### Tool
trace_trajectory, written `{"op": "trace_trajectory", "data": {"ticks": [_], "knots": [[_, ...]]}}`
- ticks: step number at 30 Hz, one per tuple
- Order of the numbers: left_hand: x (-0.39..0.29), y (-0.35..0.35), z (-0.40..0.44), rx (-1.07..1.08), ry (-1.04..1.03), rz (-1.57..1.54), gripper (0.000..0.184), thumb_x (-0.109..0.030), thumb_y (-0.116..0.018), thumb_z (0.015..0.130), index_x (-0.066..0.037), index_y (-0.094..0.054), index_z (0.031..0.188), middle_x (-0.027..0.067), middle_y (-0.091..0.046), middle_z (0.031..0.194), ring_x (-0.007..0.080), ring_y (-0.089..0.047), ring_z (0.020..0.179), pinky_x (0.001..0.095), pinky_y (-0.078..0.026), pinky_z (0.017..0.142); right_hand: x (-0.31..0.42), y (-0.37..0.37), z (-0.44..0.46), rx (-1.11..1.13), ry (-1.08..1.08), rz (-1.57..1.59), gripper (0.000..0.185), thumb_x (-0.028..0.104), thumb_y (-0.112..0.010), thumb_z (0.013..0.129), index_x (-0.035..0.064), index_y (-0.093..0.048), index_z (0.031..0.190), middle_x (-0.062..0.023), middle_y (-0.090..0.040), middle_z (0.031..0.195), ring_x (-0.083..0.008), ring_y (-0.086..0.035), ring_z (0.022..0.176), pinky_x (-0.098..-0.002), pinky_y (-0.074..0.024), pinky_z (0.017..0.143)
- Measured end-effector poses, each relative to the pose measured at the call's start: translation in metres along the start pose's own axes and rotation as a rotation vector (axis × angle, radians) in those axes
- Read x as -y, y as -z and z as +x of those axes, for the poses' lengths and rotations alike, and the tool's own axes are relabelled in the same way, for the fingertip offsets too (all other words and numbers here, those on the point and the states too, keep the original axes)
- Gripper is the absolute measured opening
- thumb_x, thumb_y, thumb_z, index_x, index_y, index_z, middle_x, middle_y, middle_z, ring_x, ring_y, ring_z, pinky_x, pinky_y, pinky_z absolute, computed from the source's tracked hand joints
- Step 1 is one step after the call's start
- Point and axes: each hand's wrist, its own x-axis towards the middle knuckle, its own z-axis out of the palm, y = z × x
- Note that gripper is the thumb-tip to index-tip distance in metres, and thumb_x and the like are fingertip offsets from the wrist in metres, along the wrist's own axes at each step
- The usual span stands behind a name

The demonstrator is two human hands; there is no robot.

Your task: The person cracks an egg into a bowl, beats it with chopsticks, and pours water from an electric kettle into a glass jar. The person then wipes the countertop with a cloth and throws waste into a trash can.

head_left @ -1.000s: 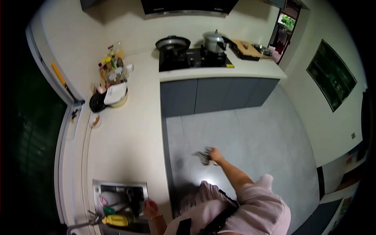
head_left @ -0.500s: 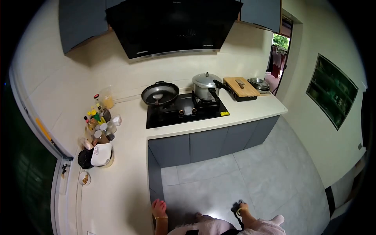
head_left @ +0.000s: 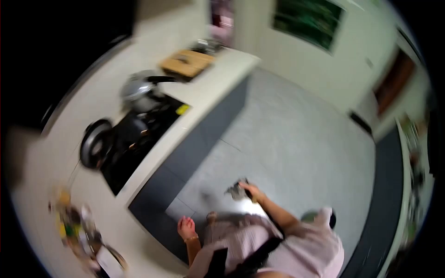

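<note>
My right hand (head_left: 250, 191) is closed around a grey, crumpled, cloth-like thing (head_left: 238, 190), held out over the floor. Motion blur hides its exact kind. Low in front of my body, close to the grey cabinet fronts, my left hand (head_left: 186, 228) has loosely curled fingers slightly apart and holds nothing. Neither hand touches the worktop (head_left: 153, 160).
Along the worktop are a black wok (head_left: 95, 143), a pressure cooker (head_left: 143, 92) on the black hob (head_left: 125, 162), and a wooden cutting board (head_left: 187, 62). Bottles and jars (head_left: 74, 227) cluster lower left. Another counter (head_left: 394, 204) runs along the right, beyond the grey floor (head_left: 296, 134).
The view has swung right, so the hob and bottles shift left and a right-hand counter appears. My right hand has come up and forward with the grey thing, which now shows more clearly.
</note>
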Motion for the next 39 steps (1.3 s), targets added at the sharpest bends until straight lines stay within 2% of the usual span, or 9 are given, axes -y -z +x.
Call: {"op": "trace_trajectory", "data": {"ticks": [7, 15, 22, 26, 28, 32, 35, 38, 39], "knots": [[-0.040, -0.083, 0.106, 0.460, 0.114, 0.328, 0.021, -0.009, -0.054, 0.075, 0.003, -0.052, 0.092, 0.0072, -0.054, 0.076, 0.0142, -0.052, 0.067, 0.0207, -0.043, 0.058, 0.010, -0.017, -0.042, -0.818, 0.259, -0.197, 0.022, 0.008, -0.054, 0.062, 0.0020, -0.055, 0.083, -0.0080, -0.055, 0.072, -0.0175, -0.053, 0.063, -0.0295, -0.0447, 0.058], [-0.002, -0.159, 0.159, 0.659, 0.331, 0.495, 0.016, -0.011, -0.056, 0.075, 0.000, -0.054, 0.087, 0.0050, -0.054, 0.070, 0.0119, -0.052, 0.063, 0.0192, -0.042, 0.054, -0.078, -0.003, -0.124, -1.297, 0.348, 0.152, 0.025, 0.006, -0.052, 0.058, -0.0005, -0.053, 0.082, -0.0098, -0.056, 0.070, -0.0164, -0.053, 0.062, -0.0284, -0.0444, 0.056], [0.071, -0.186, 0.085, 0.975, 0.573, 0.752, 0.012, -0.010, -0.053, 0.078, -0.001, -0.052, 0.086, 0.0042, -0.053, 0.066, 0.0105, -0.049, 0.057, 0.0204, -0.041, 0.049, -0.185, 0.036, -0.190, -1.573, 0.502, 0.628, 0.028, 0.003, -0.049, 0.059, -0.0018, -0.052, 0.086, -0.0155, -0.054, 0.071, -0.0211, -0.055, 0.061, -0.0312, -0.0441, 0.052], [0.099, -0.192, 0.024, 1.086, 0.616, 0.876, 0.011, -0.009, -0.051, 0.079, -0.002, -0.051, 0.086, 0.0037, -0.052, 0.066, 0.0107, -0.049, 0.056, 0.0206, -0.041, 0.049, -0.222, 0.031, -0.223, -1.675, 0.391, 0.712, 0.033, 0.002, -0.049, 0.058, -0.0009, -0.050, 0.091, -0.0163, -0.054, 0.075, -0.0243, -0.056, 0.063, -0.0321, -0.0445, 0.053], [0.116, -0.191, -0.004, 1.124, 0.611, 0.915, 0.010, -0.010, -0.051, 0.079, -0.002, -0.051, 0.086, 0.0038, -0.052, 0.066, 0.0107, -0.049, 0.055, 0.0207, -0.041, 0.048, -0.241, 0.032, -0.228, -1.633, 0.517, 0.930, 0.021, -0.003, -0.042, 0.064, 0.0000, -0.046, 0.085, -0.0140, -0.050, 0.067, -0.0257, -0.052, 0.052, -0.0380, -0.0395, 0.037], [0.141, -0.180, -0.063, 1.176, 0.674, 1.047, 0.011, -0.010, -0.051, 0.079, -0.003, -0.051, 0.087, 0.0047, -0.053, 0.066, 0.0108, -0.050, 0.055, 0.0207, -0.042, 0.047, -0.308, 0.057, -0.234, -1.701, 0.475, 0.883, 0.019, -0.003, -0.041, 0.065, 0.0013, -0.045, 0.084, -0.0134, -0.049, 0.066, -0.0263, -0.052, 0.052, -0.0381, -0.0377, 0.033], [0.158, -0.170, -0.094, 1.268, 0.726, 1.166, 0.011, -0.011, -0.051, 0.079, -0.003, -0.051, 0.087, 0.0057, -0.053, 0.066, 0.0112, -0.051, 0.054, 0.0211, -0.044, 0.047, -0.329, 0.060, -0.250, -1.870, 0.356, 0.778, 0.024, 0.001, -0.045, 0.064, 0.0001, -0.049, 0.088, -0.0164, -0.054, 0.073, -0.0285, -0.055, 0.061, -0.0398, -0.0433, 0.045], [0.171, -0.171, -0.119, 1.369, 0.741, 1.259, 0.011, -0.011, -0.051, 0.079, -0.002, -0.051, 0.087, 0.0060, -0.054, 0.067, 0.0114, -0.052, 0.054, 0.0209, -0.045, 0.047, -0.271, -0.002, -0.297, -2.052, -0.082, 0.597, 0.038, 0.014, -0.052, 0.062, 0.0014, -0.054, 0.098, -0.0183, -0.057, 0.090, -0.0289, -0.056, 0.084, -0.0320, -0.0425, 0.073], [0.173, -0.173, -0.129, 1.387, 0.727, 1.318, 0.011, -0.010, -0.051, 0.079, -0.002, -0.051, 0.086, 0.0059, -0.054, 0.066, 0.0113, -0.052, 0.053, 0.0207, -0.045, 0.047, -0.276, -0.006, -0.298, -2.052, -0.084, 0.605, 0.038, 0.014, -0.052, 0.062, 0.0014, -0.054, 0.098, -0.0183, -0.057, 0.090, -0.0289, -0.056, 0.084, -0.0320, -0.0425, 0.073]]}}
